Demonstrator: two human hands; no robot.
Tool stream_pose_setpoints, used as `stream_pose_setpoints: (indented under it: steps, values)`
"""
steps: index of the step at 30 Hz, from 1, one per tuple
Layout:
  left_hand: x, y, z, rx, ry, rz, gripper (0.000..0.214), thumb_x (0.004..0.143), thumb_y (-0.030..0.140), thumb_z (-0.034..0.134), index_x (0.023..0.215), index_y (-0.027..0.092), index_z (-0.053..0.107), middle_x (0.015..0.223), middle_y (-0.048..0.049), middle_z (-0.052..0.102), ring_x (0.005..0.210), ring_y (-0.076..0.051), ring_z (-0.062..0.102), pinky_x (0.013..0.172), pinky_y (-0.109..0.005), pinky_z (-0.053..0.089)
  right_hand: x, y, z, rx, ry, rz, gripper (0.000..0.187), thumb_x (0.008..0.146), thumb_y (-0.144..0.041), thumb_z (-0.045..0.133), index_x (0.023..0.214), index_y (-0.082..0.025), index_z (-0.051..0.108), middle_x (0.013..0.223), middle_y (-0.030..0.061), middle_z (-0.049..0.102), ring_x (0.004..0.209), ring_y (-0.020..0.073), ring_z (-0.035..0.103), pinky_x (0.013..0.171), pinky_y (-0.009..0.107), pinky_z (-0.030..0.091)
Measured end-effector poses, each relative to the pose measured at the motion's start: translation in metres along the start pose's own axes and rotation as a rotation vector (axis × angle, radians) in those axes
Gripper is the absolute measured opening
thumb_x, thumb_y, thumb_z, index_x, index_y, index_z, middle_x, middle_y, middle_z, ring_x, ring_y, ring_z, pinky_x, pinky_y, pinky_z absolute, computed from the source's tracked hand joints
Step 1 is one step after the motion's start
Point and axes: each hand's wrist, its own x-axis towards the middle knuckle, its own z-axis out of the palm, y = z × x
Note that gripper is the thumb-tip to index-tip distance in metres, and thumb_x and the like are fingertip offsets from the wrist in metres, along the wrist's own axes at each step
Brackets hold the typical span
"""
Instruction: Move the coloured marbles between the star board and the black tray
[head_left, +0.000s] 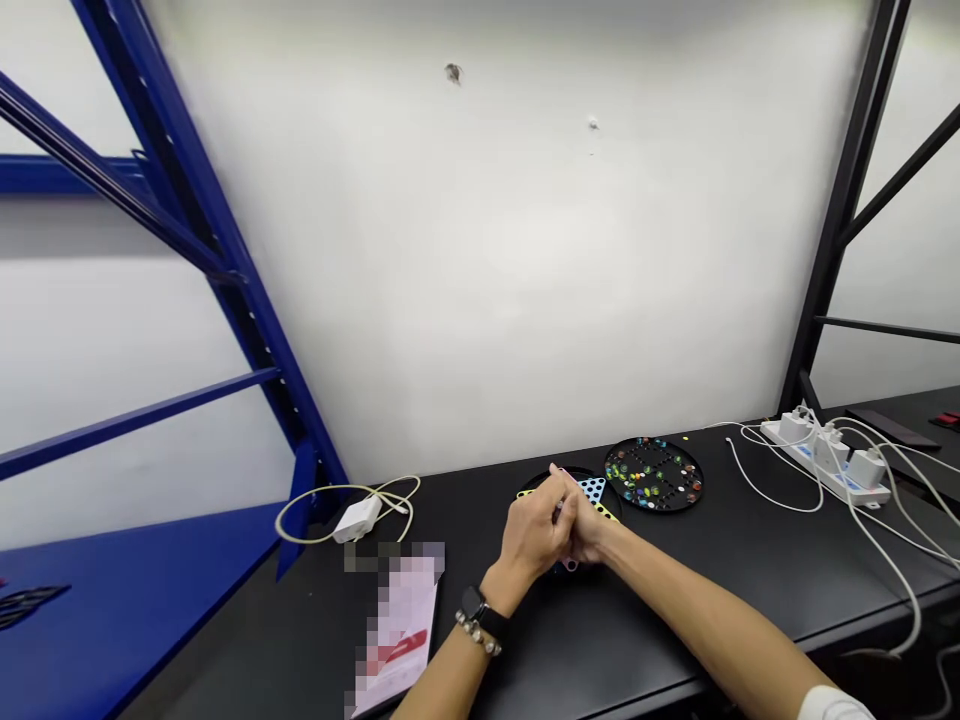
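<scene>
A white plaster wall (480,250), pocked with small chips, rises behind a matte black tabletop (675,620), between a blue steel shelving frame (225,300) and a black steel frame (844,210). Near the tabletop's back edge, the left hand (529,535) and right hand (592,530) press together, fingers closed, over a round black board (534,484) with a perforated, multicoloured plastic star (592,489), mostly hidden. A slim pink piece (570,565) seems to show below the fingers, though which hand clamps it is hard to tell. Just beside lies a round black marble board (654,474) dotted with glossy marbles. A white power strip (825,460) sits toward the right, a white charger (358,520) to the left, and a pixelated paper sheet (397,620) at the front edge.
</scene>
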Motion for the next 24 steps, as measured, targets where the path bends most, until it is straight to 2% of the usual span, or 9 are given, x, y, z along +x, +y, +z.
stream_pose_setpoints:
  steps: [2,8,10,13,15,17,20,22,24]
  values:
    - [0.0,0.006,0.001,0.009,-0.016,0.001,0.034,0.097,0.037,0.029,0.082,0.021,0.056,0.084,-0.0039,0.063,0.075,-0.017,0.057,0.069,-0.028,0.041,0.0,0.003,0.003,0.118,0.029,0.007,0.061,0.085,-0.075,0.033,0.06,-0.021,0.042,0.04,-0.0061,0.034,0.035,0.008,0.029,0.037,0.019,0.024]
    - [0.002,0.008,-0.001,0.08,-0.027,0.045,0.026,0.098,0.031,0.032,0.095,0.02,0.055,0.101,-0.0066,0.061,0.092,-0.021,0.052,0.085,-0.035,0.04,0.0,-0.003,-0.006,0.288,0.081,0.013,0.05,0.088,-0.065,0.037,0.061,-0.022,0.034,0.04,-0.0086,0.029,0.033,0.0061,0.016,0.036,0.018,0.012]
    - [0.003,0.004,-0.003,0.1,-0.008,0.015,0.024,0.098,0.032,0.035,0.099,0.02,0.055,0.104,-0.0069,0.06,0.095,-0.022,0.052,0.086,-0.036,0.039,0.001,-0.004,-0.008,0.225,0.088,0.032,0.047,0.088,-0.061,0.037,0.061,-0.022,0.03,0.041,-0.0092,0.028,0.032,0.006,0.015,0.035,0.018,0.012]
    - [0.005,-0.005,-0.011,0.111,0.021,-0.043,0.023,0.098,0.034,0.037,0.101,0.02,0.056,0.105,-0.0068,0.061,0.097,-0.021,0.054,0.085,-0.034,0.04,0.001,-0.007,-0.014,-0.039,0.173,-0.071,0.04,0.088,-0.052,0.043,0.063,-0.023,0.033,0.045,-0.0086,0.034,0.033,0.0052,0.017,0.036,0.019,0.016]
    - [0.006,-0.015,-0.018,0.116,0.041,-0.091,0.025,0.1,0.031,0.033,0.099,0.021,0.056,0.104,-0.0057,0.062,0.095,-0.02,0.057,0.083,-0.031,0.04,0.001,-0.011,-0.024,-0.188,0.286,-0.173,0.038,0.086,-0.051,0.046,0.063,-0.023,0.036,0.049,-0.0076,0.037,0.035,0.005,0.018,0.038,0.02,0.019]
    - [0.005,-0.029,-0.024,0.154,0.029,-0.172,0.031,0.1,0.027,0.028,0.095,0.022,0.057,0.101,-0.0044,0.063,0.09,-0.018,0.059,0.08,-0.03,0.041,-0.002,-0.018,-0.043,-0.248,0.421,-0.259,0.039,0.086,-0.053,0.047,0.062,-0.023,0.036,0.05,-0.007,0.037,0.038,0.006,0.021,0.04,0.022,0.022]
    - [0.0,-0.05,-0.029,0.205,-0.19,-0.279,0.026,0.097,0.031,0.035,0.095,0.024,0.06,0.101,-0.0024,0.064,0.086,-0.018,0.062,0.07,-0.028,0.041,-0.012,-0.028,-0.081,-0.419,0.685,-0.376,0.039,0.084,-0.047,0.053,0.057,-0.022,0.038,0.051,-0.0044,0.038,0.046,0.0095,0.033,0.048,0.023,0.026]
    - [-0.004,-0.061,-0.028,0.236,-0.352,-0.318,0.021,0.093,0.034,0.044,0.093,0.025,0.063,0.1,-0.0027,0.065,0.089,-0.02,0.064,0.069,-0.028,0.042,-0.02,-0.031,-0.106,-0.8,0.95,-0.426,0.04,0.084,-0.045,0.053,0.054,-0.021,0.042,0.054,-0.0006,0.044,0.055,0.0142,0.045,0.055,0.025,0.03]
    - [-0.006,-0.067,-0.024,0.241,-0.44,-0.313,0.019,0.089,0.034,0.048,0.095,0.026,0.065,0.102,-0.0035,0.065,0.09,-0.021,0.064,0.071,-0.029,0.043,-0.027,-0.032,-0.127,-1.044,1.108,-0.357,0.041,0.088,-0.046,0.048,0.055,-0.021,0.047,0.058,0.0029,0.051,0.062,0.0179,0.052,0.059,0.027,0.031]
